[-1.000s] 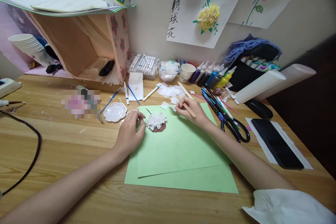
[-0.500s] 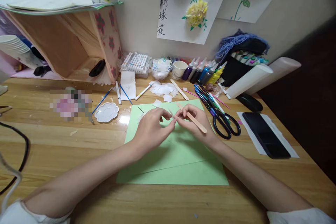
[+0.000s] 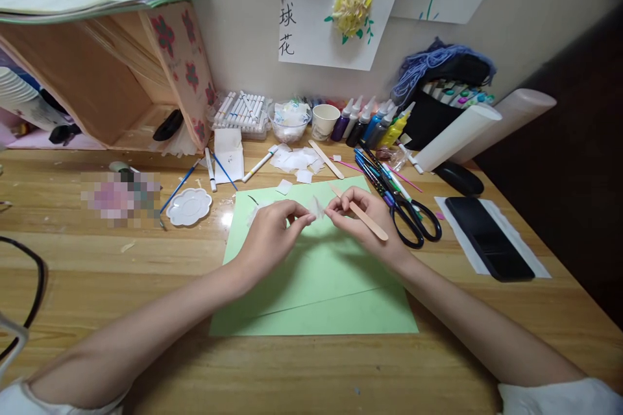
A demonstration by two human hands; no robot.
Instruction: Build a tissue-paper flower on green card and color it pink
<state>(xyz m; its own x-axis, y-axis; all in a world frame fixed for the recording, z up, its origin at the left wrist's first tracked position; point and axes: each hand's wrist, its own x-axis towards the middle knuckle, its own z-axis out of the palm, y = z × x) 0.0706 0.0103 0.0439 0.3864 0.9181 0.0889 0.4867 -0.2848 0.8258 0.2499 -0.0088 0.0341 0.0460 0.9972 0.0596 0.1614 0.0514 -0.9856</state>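
Between my fingertips, above green paper [image 3: 311, 311], is a small thin white piece of paper [image 3: 317, 207]. My left hand [image 3: 272, 230] pinches its left side with thumb and forefinger. Its right side is pinched by my right hand [image 3: 363, 217], which also holds a flat wooden stick [image 3: 370, 223] slanting across the fingers. White paper squares [image 3: 298, 159] lie in a loose pile beyond the green paper, and a second wooden stick [image 3: 326, 159] lies beside them.
Black-handled scissors [image 3: 413, 220] and pens lie right of my right hand, with a phone [image 3: 489, 238] farther right. A white palette [image 3: 189, 207] and brushes are at the left. Glue bottles [image 3: 363, 124], a paper cup [image 3: 325, 122] and a marker box [image 3: 241, 115] line the wall.
My hands have moved slightly apart, and the thin white piece between them now shows more spread out. The whole view has shifted a little.
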